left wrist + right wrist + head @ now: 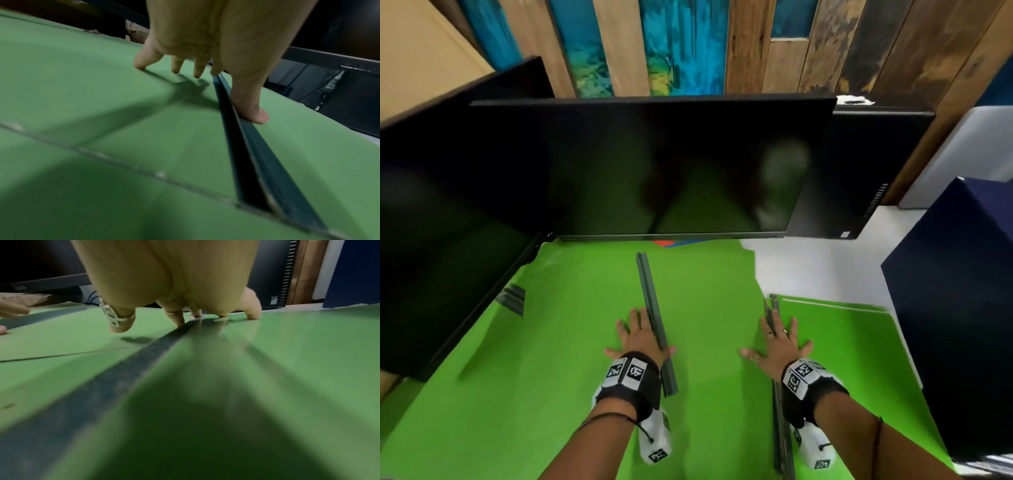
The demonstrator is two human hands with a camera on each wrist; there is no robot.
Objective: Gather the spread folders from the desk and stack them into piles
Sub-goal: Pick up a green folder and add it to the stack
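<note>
Both hands spread flat on green folders lying across the bench.

The left hand (pixel 641 337) presses, fingers wide and straight, on a flat bright-green card folder with a dark grey spine strip (pixel 585 342), thumb across the strip; it grips nothing. The right hand (pixel 779 346), likewise splayed wide, presses on a second green folder with a grey spine (pixel 842 342) at the right, over the white bench (pixel 808 267). Three dark monitors (pixel 654 164) stand close behind. Risk, as judged: the smooth overlapping covers may slide unevenly under flat palms, skewing any pile; a push forward could drive folders beneath the monitors.
</note>
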